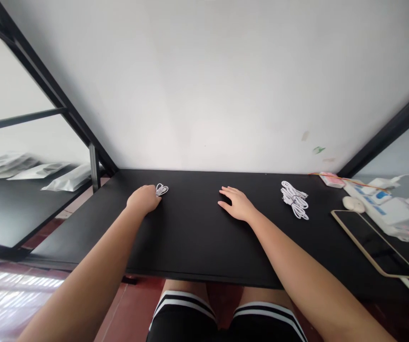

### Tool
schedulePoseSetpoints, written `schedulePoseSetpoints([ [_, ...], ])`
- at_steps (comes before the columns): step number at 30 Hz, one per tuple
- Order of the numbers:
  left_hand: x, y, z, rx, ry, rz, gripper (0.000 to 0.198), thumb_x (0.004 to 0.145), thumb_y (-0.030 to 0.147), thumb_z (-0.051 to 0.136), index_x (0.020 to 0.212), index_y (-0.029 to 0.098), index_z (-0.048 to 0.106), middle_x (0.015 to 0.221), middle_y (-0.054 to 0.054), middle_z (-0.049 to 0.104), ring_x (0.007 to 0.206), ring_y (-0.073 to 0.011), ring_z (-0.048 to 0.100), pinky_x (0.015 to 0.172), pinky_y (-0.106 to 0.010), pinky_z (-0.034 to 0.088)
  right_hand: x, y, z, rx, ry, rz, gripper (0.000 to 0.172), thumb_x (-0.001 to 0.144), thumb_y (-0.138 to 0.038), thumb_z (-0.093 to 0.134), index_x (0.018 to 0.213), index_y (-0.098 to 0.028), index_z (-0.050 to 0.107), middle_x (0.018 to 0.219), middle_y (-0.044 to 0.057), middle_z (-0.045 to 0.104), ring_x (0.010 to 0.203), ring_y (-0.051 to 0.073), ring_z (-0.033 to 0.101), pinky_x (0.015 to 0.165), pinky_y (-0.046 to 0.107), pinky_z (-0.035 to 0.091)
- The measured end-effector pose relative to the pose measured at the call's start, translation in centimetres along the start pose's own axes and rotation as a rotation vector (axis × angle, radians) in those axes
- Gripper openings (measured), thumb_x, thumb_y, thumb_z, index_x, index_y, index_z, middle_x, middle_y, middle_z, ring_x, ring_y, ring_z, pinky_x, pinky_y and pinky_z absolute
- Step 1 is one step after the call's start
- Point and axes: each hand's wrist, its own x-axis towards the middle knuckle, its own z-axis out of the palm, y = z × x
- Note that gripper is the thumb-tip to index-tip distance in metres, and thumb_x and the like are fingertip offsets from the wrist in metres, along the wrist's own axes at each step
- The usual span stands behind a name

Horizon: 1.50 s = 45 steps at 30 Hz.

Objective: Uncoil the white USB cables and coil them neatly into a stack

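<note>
On the left part of the black table (197,232), my left hand (143,199) is closed around a small coiled white cable (161,190), whose loops stick out past the fingers on the right. My right hand (236,203) lies on the tabletop right of the middle, fingers apart, holding nothing. Farther right, a larger bundle of white cable (295,200) rests on the table, tied at its middle.
At the right are a phone (375,242) with a cable plugged in, a white rounded case (353,204), a power strip (372,209) with chargers and a pink item (332,180). Plastic bags (69,178) lie on a surface at the left, beyond a black frame (95,166).
</note>
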Motion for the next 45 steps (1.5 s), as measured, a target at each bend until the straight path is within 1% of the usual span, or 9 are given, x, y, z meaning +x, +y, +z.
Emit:
schedulePoseSetpoints([
  [6, -0.1, 0.7, -0.2, -0.072, 0.076, -0.034, 0.028, 0.079, 0.031, 0.055, 0.097, 0.014, 0.069, 0.102, -0.02, 0.072, 0.096, -0.0346, 0.068, 0.079, -0.039, 0.049, 0.0, 0.1, -0.1, 0.021, -0.007, -0.008, 0.053, 0.095, -0.044, 0.055, 0.141, -0.019, 0.058, 0.155, 0.009, 0.046, 0.148, 0.029, 0.037, 0.122, 0.05, 0.029],
  [11, -0.4, 2.3, -0.8, -0.579, 0.117, 0.006, 0.029, 0.076, 0.042, 0.065, 0.09, 0.018, 0.07, 0.084, -0.007, 0.074, 0.08, -0.0239, 0.067, 0.072, -0.032, 0.047, 0.0, 0.3, 0.2, 0.061, 0.027, -0.02, 0.049, 0.094, -0.043, 0.058, 0.137, -0.021, 0.062, 0.153, 0.01, 0.049, 0.146, 0.031, 0.039, 0.121, 0.053, 0.03],
  [15, -1.0, 6.9, -0.5, -1.049, 0.05, 0.144, 0.028, 0.075, 0.043, 0.066, 0.084, 0.017, 0.069, 0.07, -0.001, 0.067, 0.063, -0.0147, 0.058, 0.061, -0.026, 0.041, 0.1, 0.2, 0.4, 0.174, 0.116, -0.012, 0.045, 0.092, -0.043, 0.06, 0.131, -0.021, 0.066, 0.145, 0.009, 0.058, 0.139, 0.03, 0.048, 0.118, 0.05, 0.035],
  [19, -1.4, 13.3, 0.2, -1.34, -0.161, 0.266, 0.018, 0.072, 0.033, 0.068, 0.073, 0.015, 0.066, 0.061, 0.001, 0.06, 0.056, -0.0112, 0.053, 0.058, -0.025, 0.041, 0.2, 0.0, -0.1, 0.348, 0.298, 0.032, 0.037, 0.093, -0.044, 0.059, 0.122, -0.023, 0.07, 0.131, 0.008, 0.068, 0.125, 0.026, 0.06, 0.11, 0.045, 0.044],
  [24, -1.5, 17.8, 1.7, -1.508, -0.26, 0.357, 0.026, 0.074, 0.034, 0.073, 0.089, 0.013, 0.072, 0.081, -0.007, 0.071, 0.069, -0.0145, 0.063, 0.064, -0.027, 0.049, 0.3, 0.2, -0.9, 0.585, 0.345, 0.074, 0.033, 0.094, -0.047, 0.057, 0.107, -0.022, 0.074, 0.108, 0.006, 0.076, 0.097, 0.023, 0.07, 0.085, 0.036, 0.053],
  [27, -1.8, 18.0, 2.4, -1.558, -0.298, 0.388, 0.029, 0.076, 0.034, 0.074, 0.095, 0.012, 0.074, 0.091, -0.01, 0.073, 0.077, -0.0164, 0.066, 0.067, -0.027, 0.052, 0.4, 0.4, -0.8, 0.656, 0.271, 0.049, 0.032, 0.093, -0.048, 0.058, 0.101, -0.021, 0.075, 0.097, 0.005, 0.077, 0.084, 0.022, 0.07, 0.076, 0.033, 0.052],
  [33, -2.5, 17.5, 2.5, -1.625, -0.315, 0.376, 0.03, 0.078, 0.034, 0.075, 0.097, 0.012, 0.076, 0.09, -0.01, 0.075, 0.073, -0.015, 0.065, 0.065, -0.026, 0.052, 0.4, 0.7, -0.5, 0.763, 0.183, 0.017, 0.032, 0.089, -0.048, 0.064, 0.098, -0.019, 0.075, 0.092, 0.006, 0.076, 0.08, 0.02, 0.069, 0.074, 0.032, 0.052],
  [40, -2.1, 16.7, 2.7, -1.641, -0.33, 0.446, 0.037, 0.081, 0.039, 0.075, 0.107, 0.013, 0.075, 0.1, -0.012, 0.076, 0.086, -0.0193, 0.069, 0.068, -0.026, 0.052, 0.5, 1.1, -0.5, 0.855, 0.134, 0.129, 0.033, 0.085, -0.047, 0.068, 0.099, -0.017, 0.073, 0.09, 0.007, 0.075, 0.075, 0.018, 0.067, 0.067, 0.03, 0.052],
  [45, -1.9, 16.4, 2.8, -1.624, -0.327, 0.462, 0.041, 0.08, 0.042, 0.076, 0.111, 0.014, 0.075, 0.102, -0.012, 0.076, 0.086, -0.0195, 0.068, 0.069, -0.028, 0.052, 0.4, 1.0, -0.6, 0.834, 0.082, 0.117, 0.034, 0.088, -0.049, 0.064, 0.096, -0.017, 0.073, 0.089, 0.007, 0.074, 0.076, 0.017, 0.066, 0.065, 0.029, 0.051],
])
